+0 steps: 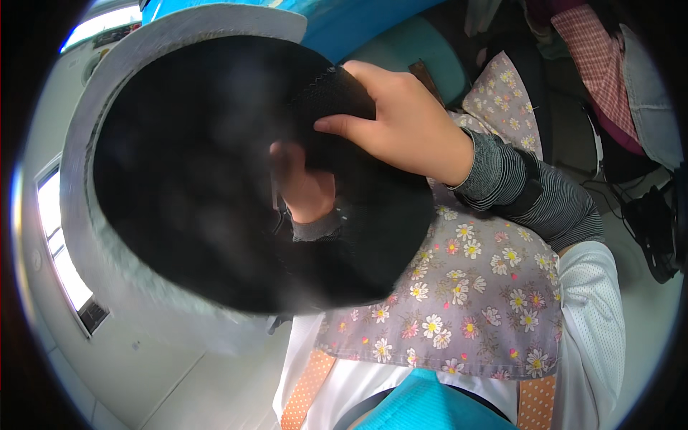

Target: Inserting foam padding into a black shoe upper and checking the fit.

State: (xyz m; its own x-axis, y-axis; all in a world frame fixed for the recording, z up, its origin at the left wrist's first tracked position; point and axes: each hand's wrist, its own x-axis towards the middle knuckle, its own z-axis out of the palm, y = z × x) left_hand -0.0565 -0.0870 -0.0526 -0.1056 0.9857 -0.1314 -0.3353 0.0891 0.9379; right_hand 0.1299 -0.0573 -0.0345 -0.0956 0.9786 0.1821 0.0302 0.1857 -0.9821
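Observation:
A large black piece of fabric (208, 193) fills the middle of the view. Its left side is bordered by a wide pale grey band (80, 193) with a fuzzy inner edge. At the upper right edge of the black piece, my right hand (408, 118) is closed on it, thumb on top and fingers out of sight. My left hand (309, 192) shows only in part amid the black, with a thumb pointing up and a grey cuff below. Its other fingers are hidden, and I cannot tell whether it grips the fabric.
A flowered grey cloth (466, 301) covers my lap. Beyond it are a teal seat (419, 57) and a bright blue surface (358, 25). Another person's red checked sleeve (595, 64) is at the upper right, with a black shoe (652, 233) below. Pale floor (193, 387) shows at lower left.

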